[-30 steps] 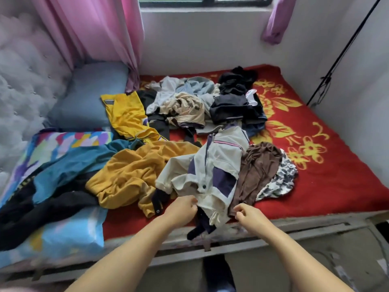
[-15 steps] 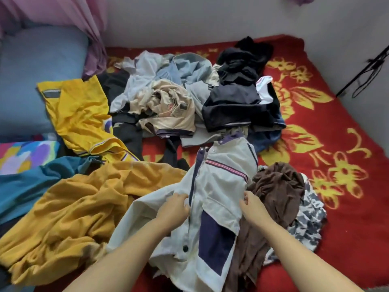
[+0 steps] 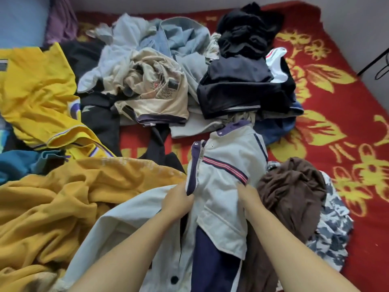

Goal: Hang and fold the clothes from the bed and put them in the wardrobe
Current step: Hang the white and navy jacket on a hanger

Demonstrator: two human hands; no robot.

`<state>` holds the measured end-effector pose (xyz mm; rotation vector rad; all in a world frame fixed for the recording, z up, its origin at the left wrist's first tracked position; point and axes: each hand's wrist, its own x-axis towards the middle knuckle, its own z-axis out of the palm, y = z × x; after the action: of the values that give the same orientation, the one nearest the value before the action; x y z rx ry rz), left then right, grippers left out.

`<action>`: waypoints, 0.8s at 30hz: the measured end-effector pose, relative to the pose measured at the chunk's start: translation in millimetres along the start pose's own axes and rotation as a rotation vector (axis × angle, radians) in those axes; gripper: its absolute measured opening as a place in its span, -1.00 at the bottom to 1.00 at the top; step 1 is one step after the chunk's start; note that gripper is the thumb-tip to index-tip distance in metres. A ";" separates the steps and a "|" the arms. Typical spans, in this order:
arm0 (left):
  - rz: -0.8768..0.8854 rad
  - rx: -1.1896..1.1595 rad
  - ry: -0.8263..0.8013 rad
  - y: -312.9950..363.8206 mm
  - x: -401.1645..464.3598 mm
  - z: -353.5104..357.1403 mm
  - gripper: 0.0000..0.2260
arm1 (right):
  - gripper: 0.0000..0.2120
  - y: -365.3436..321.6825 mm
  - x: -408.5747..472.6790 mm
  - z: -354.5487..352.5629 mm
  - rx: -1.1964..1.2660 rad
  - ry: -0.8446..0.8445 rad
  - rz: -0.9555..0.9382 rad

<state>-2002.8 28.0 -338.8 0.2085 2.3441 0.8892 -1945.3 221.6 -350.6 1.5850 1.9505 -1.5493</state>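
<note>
A white jacket with navy panels and a red-striped chest band (image 3: pixel 226 163) lies front-up in the middle of the bed. My left hand (image 3: pixel 176 200) grips its navy front edge beside the zip. My right hand (image 3: pixel 249 197) grips the jacket's right side just below the striped band. Around it lie a mustard sweatshirt (image 3: pixel 63 199), a brown garment (image 3: pixel 292 192), a yellow jersey (image 3: pixel 35 89), a beige printed shirt (image 3: pixel 155 89) and dark clothes (image 3: pixel 240 87). The wardrobe is out of view.
The bed has a red blanket with yellow flowers (image 3: pixel 336 123). A grey-white patterned cloth (image 3: pixel 334 224) lies at the right, a teal garment (image 3: pixel 14 163) at the left, and a blue pillow (image 3: pixel 19 20) in the far left corner. A grey wall (image 3: pixel 357 28) borders the bed.
The view has moved in closer over the bed. Both hands have travelled up from the jacket's hem near the bed edge to its chest and now hold it there.
</note>
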 end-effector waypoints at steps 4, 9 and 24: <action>0.131 -0.215 0.070 32.6 -42.7 -23.4 -0.90 | -0.80 -32.6 -37.1 -29.7 0.274 -0.032 0.011; 0.205 -0.242 0.139 68.8 -128.6 -74.2 -0.99 | -0.72 -109.4 -132.6 -62.0 0.631 -0.415 -0.113; 0.541 -0.391 0.476 157.0 -289.7 -301.5 -0.84 | -0.94 -234.5 -449.1 -218.6 0.531 -0.602 -0.695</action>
<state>-1962.8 -118.0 81.3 0.5292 2.5058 1.8060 -1853.9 149.9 188.8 0.3765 1.8824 -2.5824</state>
